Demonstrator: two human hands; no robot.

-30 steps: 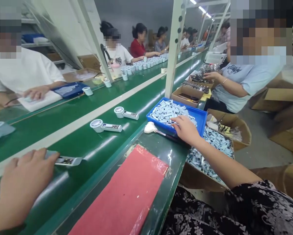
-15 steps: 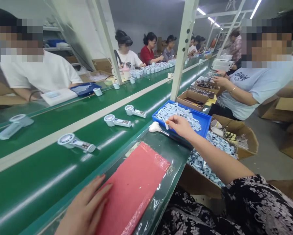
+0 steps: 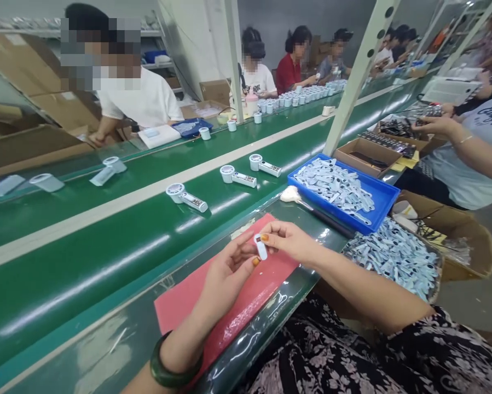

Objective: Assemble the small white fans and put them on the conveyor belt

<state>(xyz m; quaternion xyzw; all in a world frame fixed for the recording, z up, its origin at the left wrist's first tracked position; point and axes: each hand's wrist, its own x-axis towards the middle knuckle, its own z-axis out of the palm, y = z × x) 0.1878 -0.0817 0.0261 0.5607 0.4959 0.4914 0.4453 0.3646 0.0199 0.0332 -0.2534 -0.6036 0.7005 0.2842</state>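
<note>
A small light-blue plastic piece [image 3: 261, 247] is held above the red mat [image 3: 229, 284]. My right hand [image 3: 289, 241] pinches its upper end between thumb and forefinger. My left hand [image 3: 225, 273], with a green bangle at the wrist, is at the piece's left side, its thumb and fingers curled round the lower part. Beyond my right hand, a blue tray [image 3: 379, 205] holds a heap of similar light-blue pieces. A brush [image 3: 290, 194] with a white tip and dark handle lies along the tray's near edge.
Several white round-headed devices [image 3: 192, 201] lie on the green conveyor belt [image 3: 118, 241]. At the right, a box of light-blue parts [image 3: 397, 260] stands below the tray. A slanted white post [image 3: 354, 76] rises behind the tray. Co-workers sit across the belt and at the right.
My right hand has moved from the blue tray to above the red mat with a piece. My left hand has lifted off the mat to meet it. The view has turned.
</note>
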